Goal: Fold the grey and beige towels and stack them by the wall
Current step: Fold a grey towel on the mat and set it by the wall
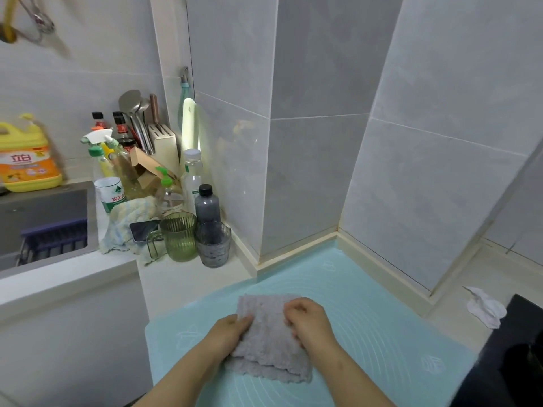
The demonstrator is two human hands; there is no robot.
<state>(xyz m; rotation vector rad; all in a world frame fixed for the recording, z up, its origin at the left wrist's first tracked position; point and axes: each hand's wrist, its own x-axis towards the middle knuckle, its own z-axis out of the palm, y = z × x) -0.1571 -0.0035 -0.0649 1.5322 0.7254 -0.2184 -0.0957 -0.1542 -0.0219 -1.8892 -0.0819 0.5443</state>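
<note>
A grey fluffy towel (pixel 269 339) lies folded in layers on a light blue mat (pixel 367 304) near the front of the counter. My left hand (pixel 227 333) grips the towel's left edge, fingers curled over the fabric. My right hand (pixel 308 318) presses on its upper right part, fingers bent onto the cloth. The towel's lower edge shows two or three stacked layers. No beige towel is visible; a pale checked cloth (pixel 129 221) lies by the bottles to the left.
Tiled walls (pixel 308 171) form a corner behind the mat. Left of it stand a green cup (pixel 178 236), a grey glass (pixel 213 243), bottles and a knife block. A sink (pixel 44 227) lies far left. A crumpled white tissue (pixel 484 308) and a black hob (pixel 511 348) are at right.
</note>
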